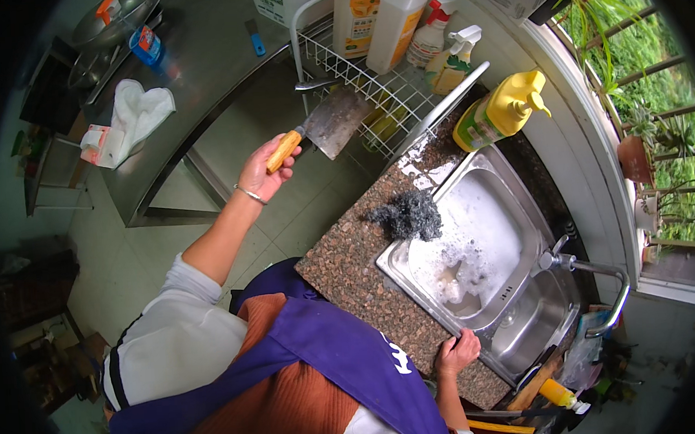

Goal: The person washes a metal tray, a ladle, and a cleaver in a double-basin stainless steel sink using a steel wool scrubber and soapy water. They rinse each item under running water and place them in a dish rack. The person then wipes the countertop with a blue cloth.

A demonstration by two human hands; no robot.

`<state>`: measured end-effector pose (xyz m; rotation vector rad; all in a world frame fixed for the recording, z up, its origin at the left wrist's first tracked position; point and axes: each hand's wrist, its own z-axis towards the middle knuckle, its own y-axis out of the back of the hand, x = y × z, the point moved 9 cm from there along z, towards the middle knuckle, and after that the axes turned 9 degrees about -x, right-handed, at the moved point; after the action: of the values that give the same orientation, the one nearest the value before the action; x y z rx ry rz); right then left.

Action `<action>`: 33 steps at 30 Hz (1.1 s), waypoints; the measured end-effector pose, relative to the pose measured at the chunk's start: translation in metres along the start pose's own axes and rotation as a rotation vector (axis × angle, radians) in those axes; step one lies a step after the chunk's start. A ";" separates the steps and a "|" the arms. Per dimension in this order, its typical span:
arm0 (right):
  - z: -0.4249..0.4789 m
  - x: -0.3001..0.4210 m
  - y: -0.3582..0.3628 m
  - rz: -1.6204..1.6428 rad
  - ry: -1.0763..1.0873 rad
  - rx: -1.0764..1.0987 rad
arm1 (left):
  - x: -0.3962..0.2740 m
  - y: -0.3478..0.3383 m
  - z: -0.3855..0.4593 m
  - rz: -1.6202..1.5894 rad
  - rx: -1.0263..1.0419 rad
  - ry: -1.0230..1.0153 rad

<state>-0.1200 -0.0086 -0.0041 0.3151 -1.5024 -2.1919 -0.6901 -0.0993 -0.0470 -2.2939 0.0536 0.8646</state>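
My left hand (271, 168) is closed around the wooden handle of a cleaver (336, 120). Its broad, stained metal blade points away from me, over the gap beside the wire rack. My right hand (458, 352) rests at the near edge of the sink, on the granite counter (356, 263), with no object visible in it. The large basin of the steel double sink (527, 213) holds foamy water; something partly submerged shows through the suds. A dark metal scouring pad (412, 216) lies on the counter against the sink's left rim.
A white wire rack (389, 109) holds several bottles. A yellow pump bottle (498, 112) stands behind the sink, and the faucet (598, 268) is at the right. A steel table (210, 65) at the left bears a white cloth (138, 113), a blue-handled tool (257, 44) and a spray bottle (146, 45).
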 end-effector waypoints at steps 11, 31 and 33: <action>0.000 0.003 0.003 -0.014 -0.002 -0.003 | -0.057 -0.023 -0.039 0.744 -0.055 -0.461; -0.009 0.009 0.004 -0.021 0.026 -0.015 | 0.020 -0.108 -0.040 1.539 0.215 -1.316; -0.012 0.027 0.012 0.040 0.091 -0.050 | 0.032 -0.108 -0.013 1.546 0.382 -1.390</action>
<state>-0.1354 -0.0353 0.0044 0.3599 -1.3916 -2.1502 -0.6294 -0.0179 0.0041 -0.5201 1.2660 2.5916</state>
